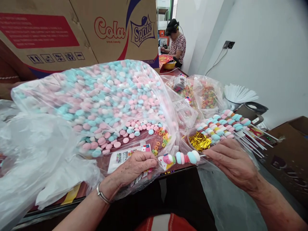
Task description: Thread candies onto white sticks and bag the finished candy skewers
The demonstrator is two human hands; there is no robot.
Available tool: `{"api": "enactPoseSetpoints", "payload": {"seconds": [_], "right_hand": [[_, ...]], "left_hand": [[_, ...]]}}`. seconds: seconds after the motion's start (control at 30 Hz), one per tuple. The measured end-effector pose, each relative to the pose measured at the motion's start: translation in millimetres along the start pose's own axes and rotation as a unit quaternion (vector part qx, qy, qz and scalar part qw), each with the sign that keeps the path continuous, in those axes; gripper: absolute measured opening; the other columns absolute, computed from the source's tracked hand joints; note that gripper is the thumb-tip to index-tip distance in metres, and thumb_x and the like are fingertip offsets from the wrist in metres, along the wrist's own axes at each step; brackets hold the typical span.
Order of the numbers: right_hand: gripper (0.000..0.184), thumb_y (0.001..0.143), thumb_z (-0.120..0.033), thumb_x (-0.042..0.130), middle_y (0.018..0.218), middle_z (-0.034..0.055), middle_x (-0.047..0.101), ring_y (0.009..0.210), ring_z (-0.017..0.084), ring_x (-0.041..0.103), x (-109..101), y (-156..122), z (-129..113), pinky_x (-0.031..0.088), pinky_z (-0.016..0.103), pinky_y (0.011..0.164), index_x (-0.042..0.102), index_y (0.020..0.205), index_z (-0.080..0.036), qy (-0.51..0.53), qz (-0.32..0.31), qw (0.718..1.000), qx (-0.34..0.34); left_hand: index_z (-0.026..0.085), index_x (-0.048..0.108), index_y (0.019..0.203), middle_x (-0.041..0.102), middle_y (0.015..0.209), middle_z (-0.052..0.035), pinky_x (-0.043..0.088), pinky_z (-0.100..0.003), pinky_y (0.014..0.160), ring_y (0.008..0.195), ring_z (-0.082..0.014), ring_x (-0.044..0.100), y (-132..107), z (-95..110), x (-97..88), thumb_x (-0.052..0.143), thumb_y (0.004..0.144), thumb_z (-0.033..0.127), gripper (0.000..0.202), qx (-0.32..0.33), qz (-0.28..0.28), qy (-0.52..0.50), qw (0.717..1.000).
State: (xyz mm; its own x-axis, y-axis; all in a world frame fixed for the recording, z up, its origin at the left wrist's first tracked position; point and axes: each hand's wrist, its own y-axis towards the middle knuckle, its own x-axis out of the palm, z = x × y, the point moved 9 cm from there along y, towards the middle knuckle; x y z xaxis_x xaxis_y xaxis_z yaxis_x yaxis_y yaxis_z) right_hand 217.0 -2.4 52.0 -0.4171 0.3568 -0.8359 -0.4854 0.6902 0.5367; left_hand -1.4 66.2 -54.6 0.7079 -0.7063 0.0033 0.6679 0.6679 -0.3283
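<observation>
Possibly the card (164, 164) pinched by the left hand (137, 164) could be torn if the stick (202, 156) gripped by the right hand (234, 162) is forced.

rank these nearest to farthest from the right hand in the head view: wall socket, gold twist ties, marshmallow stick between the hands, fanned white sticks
1. Marshmallow stick: pinched in the right hand's fingertips
2. Gold twist ties: just beyond, slightly left
3. Fanned white sticks: farther back
4. Wall socket: up on the wall
</observation>
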Motion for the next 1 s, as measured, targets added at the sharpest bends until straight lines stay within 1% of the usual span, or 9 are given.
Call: {"api": "enactPoseSetpoints", "payload": {"seconds": [0.13,0.27,0.33,0.47,0.6,0.7,0.83,0.93,1.0], "right_hand": [[0.019,0.092,-0.014,0.048,0.084,0.0051,0.068,0.079,0.019,0.054,9.6,7.5,-1.6,0.039,0.035,0.074,0.065,0.098,-0.019,0.027,-0.034,0.999,0.02],[0.017,0.093,-0.017,0.048,0.081,0.0046,0.066,0.08,0.019,0.055,15.4,14.7,-0.2,0.039,0.034,0.077,0.065,0.094,-0.019,0.055,-0.053,0.997,0.025],[0.016,0.093,-0.018,0.048,0.08,0.0043,0.066,0.079,0.018,0.054,18.3,18.2,-1.5,0.038,0.034,0.077,0.064,0.092,-0.019,0.07,-0.072,0.995,0.021],[0.02,0.09,-0.014,0.047,0.073,0.0024,0.063,0.072,0.016,0.053,25.4,25.6,-5.5,0.035,0.032,0.072,0.062,0.079,-0.019,0.096,-0.129,0.986,0.036],[0.023,0.084,-0.01,0.047,0.063,-0.0002,0.056,0.062,0.014,0.049,28.2,30.5,-4.3,0.032,0.029,0.066,0.056,0.065,-0.019,0.108,-0.174,0.976,0.075],[0.022,0.081,-0.01,0.047,0.061,-0.0011,0.054,0.061,0.013,0.046,24.0,31.4,-2.7,0.03,0.028,0.064,0.055,0.063,-0.018,0.126,-0.184,0.972,0.075],[0.019,0.082,-0.009,0.049,0.061,-0.0023,0.051,0.063,0.013,0.043,19.0,29.6,-6.2,0.029,0.028,0.065,0.057,0.067,-0.019,0.13,-0.187,0.973,0.028],[0.021,0.085,-0.012,0.049,0.061,-0.0017,0.05,0.064,0.014,0.041,20.1,28.6,-15.8,0.029,0.029,0.067,0.058,0.067,-0.019,0.109,-0.179,0.978,-0.018],[0.023,0.088,-0.015,0.049,0.062,-0.001,0.05,0.066,0.015,0.04,22.0,28.9,-23.0,0.029,0.03,0.068,0.057,0.067,-0.02,0.096,-0.171,0.98,-0.043]], "left_hand": [[0.014,0.062,0.073,0.055,0.057,0.0034,0.03,-0.021,0.051,0.051,-0.0086,0.045,-0.2,6.2,11.9,0.059,0.084,0.037,0.026,-0.023,-0.061,0.071,0.995],[0.016,0.061,0.079,0.058,0.064,0.0031,0.034,-0.022,0.055,0.059,-0.0105,0.049,-5.8,14.5,29.2,0.06,0.082,0.034,0.019,-0.045,-0.145,0.075,0.986],[0.017,0.06,0.082,0.057,0.067,0.0031,0.034,-0.022,0.054,0.06,-0.011,0.048,-7.8,17.1,33.8,0.061,0.082,0.037,0.021,-0.045,-0.154,0.098,0.982],[0.02,0.061,0.083,0.052,0.07,0.0034,0.031,-0.023,0.055,0.062,-0.0119,0.044,-7.5,28.5,33.8,0.058,0.085,0.04,0.02,0.045,-0.08,0.259,0.961],[0.024,0.062,0.101,0.058,0.079,0.0002,0.032,-0.026,0.06,0.069,-0.0157,0.049,-11.9,35.4,35.2,0.057,0.087,0.035,0.019,0.105,-0.003,0.353,0.93],[0.023,0.063,0.097,0.056,0.075,0.0013,0.031,-0.025,0.057,0.066,-0.0143,0.047,-13.5,31.0,42.1,0.057,0.087,0.037,0.019,0.077,-0.03,0.317,0.945],[0.019,0.062,0.09,0.057,0.072,0.003,0.032,-0.022,0.054,0.062,-0.0107,0.045,-14.1,19.1,51.7,0.06,0.084,0.039,0.021,-0.001,-0.085,0.147,0.985],[0.017,0.059,0.097,0.061,0.074,0.002,0.032,-0.02,0.052,0.059,-0.0099,0.048,-13.7,3.7,57.2,0.063,0.081,0.032,0.022,-0.067,-0.095,0.044,0.992],[0.016,0.058,0.097,0.059,0.072,0.0022,0.034,-0.02,0.052,0.058,-0.0101,0.048,-12.9,-3.9,62.5,0.064,0.08,0.03,0.023,-0.087,-0.105,0.028,0.99]]}}
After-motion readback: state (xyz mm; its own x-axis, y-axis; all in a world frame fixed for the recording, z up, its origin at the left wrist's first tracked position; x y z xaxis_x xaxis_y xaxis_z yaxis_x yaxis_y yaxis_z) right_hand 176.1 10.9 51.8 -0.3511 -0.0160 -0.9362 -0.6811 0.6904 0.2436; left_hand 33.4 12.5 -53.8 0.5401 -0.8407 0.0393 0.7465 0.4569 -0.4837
